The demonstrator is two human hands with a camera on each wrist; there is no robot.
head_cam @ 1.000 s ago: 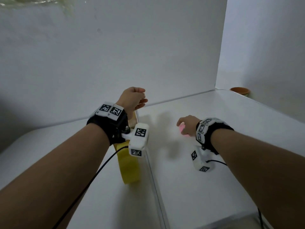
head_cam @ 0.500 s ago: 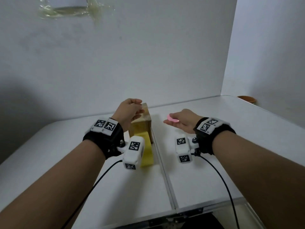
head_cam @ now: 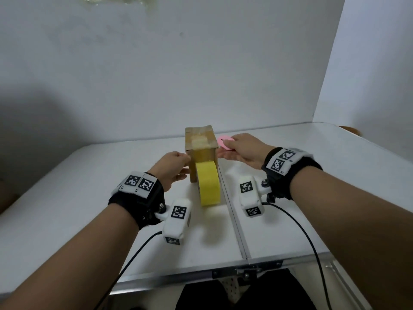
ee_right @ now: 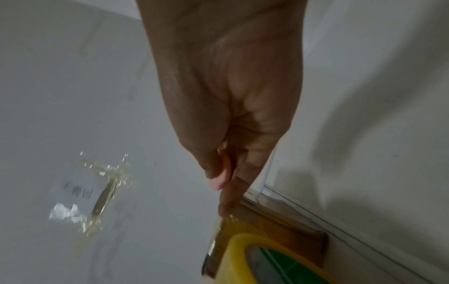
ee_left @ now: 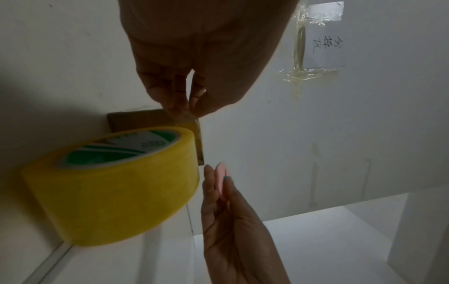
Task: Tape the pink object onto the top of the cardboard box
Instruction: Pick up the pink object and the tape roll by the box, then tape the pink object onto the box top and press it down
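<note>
A person's two bare forearms reach forward over a white surface (head_cam: 67, 198), each wrist wearing a black strap with a small white camera block. Near the middle of the surface, toward its far edge, stands a small cardboard box (head_cam: 201, 144), its top strapped with clear tape. Standing on edge and touching the box's near face is a roll of yellow tape (head_cam: 209, 184).

The left hand (head_cam: 172, 168) is at the box's left side. Its fingers (ee_left: 170, 92) are curled close together against the box's upper near corner; whether they pinch anything there cannot be told.

The right hand (head_cam: 243, 151) hovers just beside the box's right side, level with its top. Its thumb and fingers (ee_left: 211, 184) are narrowed onto a flat pink disc (head_cam: 224, 142), holding it by its edge. The pink disc is off the surface, near the box's top right edge, not resting on the box.

On the wall behind, a sheet of paper (ee_left: 325, 36) with handwriting is stuck up with clear tape.
</note>
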